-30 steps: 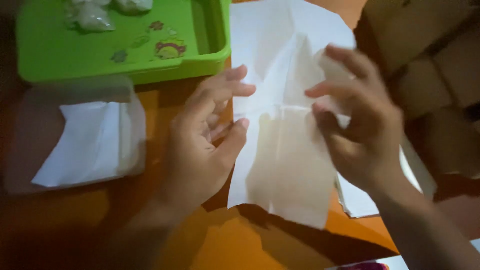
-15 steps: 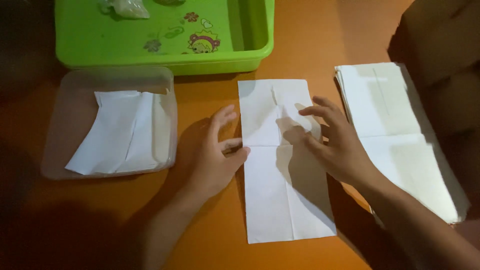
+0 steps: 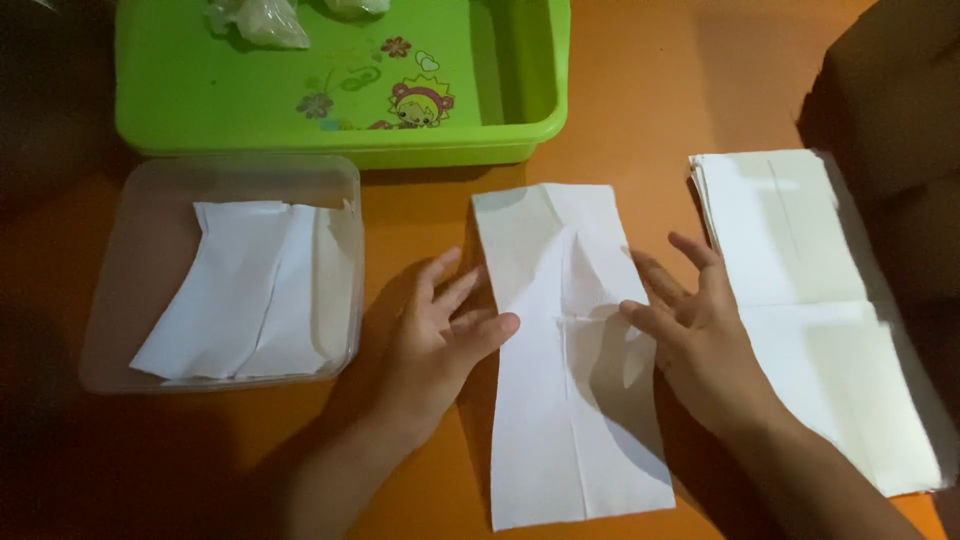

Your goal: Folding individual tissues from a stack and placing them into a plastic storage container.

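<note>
A long white sheet of paper (image 3: 560, 400) with fold creases lies flat on the orange table (image 3: 640, 90) in the middle. My left hand (image 3: 440, 340) rests open at its left edge, fingertips touching the sheet. My right hand (image 3: 695, 335) lies open over its right edge, fingers spread on the paper. Neither hand holds anything.
A stack of white sheets (image 3: 820, 300) lies to the right. A clear plastic box (image 3: 150, 190) on the left holds folded white paper (image 3: 250, 290). A green tray (image 3: 520, 120) with white lumps stands at the back. Brown cardboard (image 3: 890, 90) sits at the far right.
The sheet went from held up in both hands to lying flat. My hands have since slid apart to its left and right edges.
</note>
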